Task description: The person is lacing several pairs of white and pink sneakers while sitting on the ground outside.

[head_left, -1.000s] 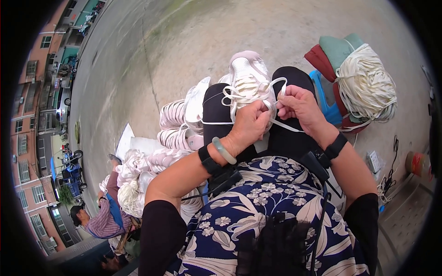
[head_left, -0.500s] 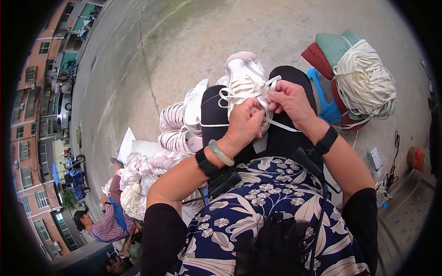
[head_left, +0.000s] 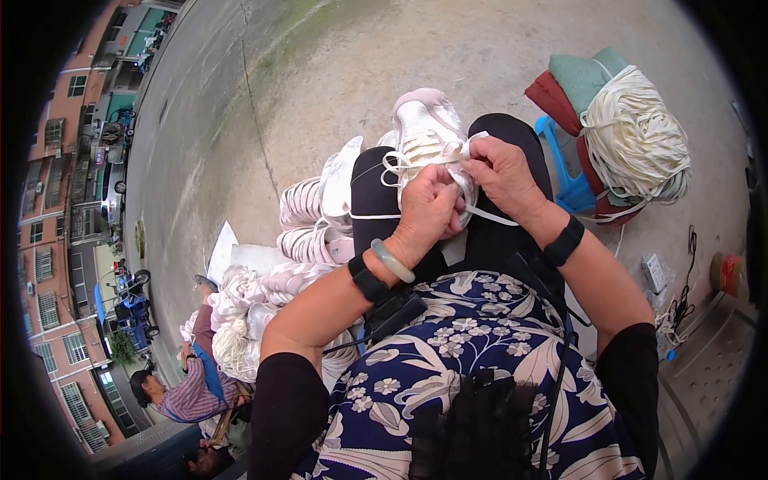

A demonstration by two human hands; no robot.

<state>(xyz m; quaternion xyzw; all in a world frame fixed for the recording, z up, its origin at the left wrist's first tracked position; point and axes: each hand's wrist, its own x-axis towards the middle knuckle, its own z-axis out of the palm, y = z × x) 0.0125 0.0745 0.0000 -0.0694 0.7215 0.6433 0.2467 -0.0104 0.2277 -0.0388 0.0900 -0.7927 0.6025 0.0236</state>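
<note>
A white sneaker (head_left: 425, 120) with a pale pink toe sits between my knees, its toe pointing away from me. White shoelace (head_left: 398, 164) is threaded across its front, with a loop standing out on the left. My left hand (head_left: 430, 206) is closed at the shoe's collar, fingers pinched on the lace. Close beside it, my right hand (head_left: 502, 174) pinches the lace over the shoe's upper right side. One lace end runs down across my right thigh, another crosses my left thigh. My fingers partly hide the tongue and collar.
More white and pink shoes (head_left: 308, 244) are piled at my left. At right, a blue stool (head_left: 570, 180) carries red and green cloth and a thick bundle of cream laces (head_left: 636, 132). A co-worker (head_left: 188, 392) sits at lower left. A tape roll (head_left: 726, 274) lies far right.
Both hands stay at the shoe with the lace pinched. They have drawn slightly closer together, and the lace by my right fingers is pulled in nearer the shoe.
</note>
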